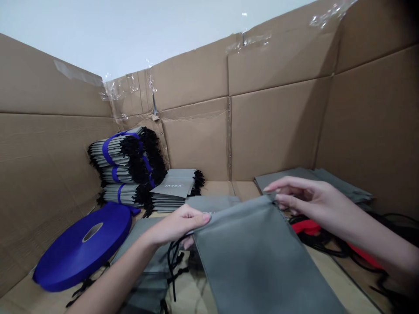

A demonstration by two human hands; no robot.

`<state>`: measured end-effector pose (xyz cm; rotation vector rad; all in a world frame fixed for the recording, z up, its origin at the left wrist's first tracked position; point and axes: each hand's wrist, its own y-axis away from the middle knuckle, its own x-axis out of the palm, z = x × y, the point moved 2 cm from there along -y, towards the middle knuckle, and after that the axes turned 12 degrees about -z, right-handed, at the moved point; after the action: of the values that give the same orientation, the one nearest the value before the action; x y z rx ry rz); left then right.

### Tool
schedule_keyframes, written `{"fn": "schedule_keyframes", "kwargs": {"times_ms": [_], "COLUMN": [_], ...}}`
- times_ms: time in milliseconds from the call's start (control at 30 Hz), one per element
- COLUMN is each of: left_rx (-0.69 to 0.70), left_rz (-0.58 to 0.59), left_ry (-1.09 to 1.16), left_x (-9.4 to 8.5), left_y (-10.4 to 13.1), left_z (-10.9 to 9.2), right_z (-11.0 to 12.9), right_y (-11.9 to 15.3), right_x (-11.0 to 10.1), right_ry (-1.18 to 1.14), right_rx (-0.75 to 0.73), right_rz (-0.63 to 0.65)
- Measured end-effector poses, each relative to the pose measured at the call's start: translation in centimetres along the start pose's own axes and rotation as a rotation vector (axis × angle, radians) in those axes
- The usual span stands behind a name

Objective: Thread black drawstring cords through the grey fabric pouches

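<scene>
- Head view: we find the left hand pinching the bag, upper left corner.
- We record the right hand narrowly pinching its upper right corner.
- We note the bag spread between both hands.

Left of a creased cardboard panel, another cardboard sheet joins it at a corner. Above the panel shows a pale, plain surface, wall or ceiling. Clear tape clings along the panel's top edge, and shadow darkens its right side.
</scene>
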<state>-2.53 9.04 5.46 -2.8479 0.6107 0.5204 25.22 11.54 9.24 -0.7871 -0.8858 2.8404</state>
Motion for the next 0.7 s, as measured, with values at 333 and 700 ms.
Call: {"fn": "schedule_keyframes", "kwargs": {"times_ms": [333, 700], "left_rx": [0.026, 0.087], "left_rz": [-0.045, -0.065], "left_ry": [0.108, -0.12], "left_x": [0.7, 2.2], "left_y": [-1.8, -1.5], "left_z": [2.1, 1.8], "right_z": [-2.1, -7.0], "right_y": [-1.1, -1.7], "right_x": [-2.2, -3.2], "right_ry": [0.281, 0.451], "right_rx": [-0.122, -0.565], "right_rz": [-0.201, -0.258]}}
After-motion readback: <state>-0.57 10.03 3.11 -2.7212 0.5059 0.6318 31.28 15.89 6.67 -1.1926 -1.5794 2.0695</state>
